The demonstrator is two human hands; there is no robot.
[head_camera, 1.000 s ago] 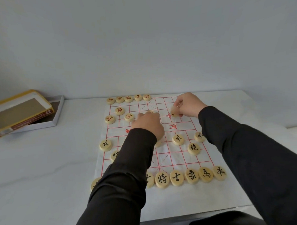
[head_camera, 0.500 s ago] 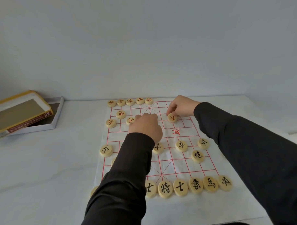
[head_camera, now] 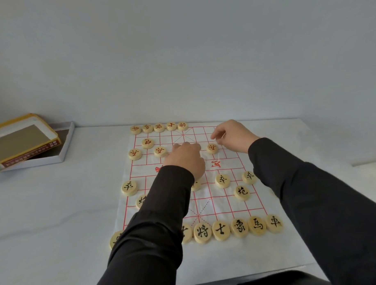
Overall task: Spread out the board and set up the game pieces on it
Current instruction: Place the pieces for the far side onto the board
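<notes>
A white cloth board (head_camera: 227,207) with a red grid lies flat on the table. Round wooden pieces with black characters (head_camera: 239,227) line its near edge, and black soldiers (head_camera: 222,180) stand further in. Pieces with red characters (head_camera: 159,127) fill the left half of the far row. My left hand (head_camera: 185,159) is curled palm-down over the board's middle, fingertips on the red soldier row; whatever is under it is hidden. My right hand (head_camera: 233,136) hovers just behind a red soldier (head_camera: 212,148), fingers loose, holding nothing.
An open game box stands at the far left: a yellow-edged lid (head_camera: 23,139) leaning on a white tray (head_camera: 64,144). A pale wall rises right behind the table's far edge. The table's near edge runs just below the board.
My right hand has let go of the red soldier it set down and lifted away from it, back and to the right. My left hand has stayed over the board's middle.
</notes>
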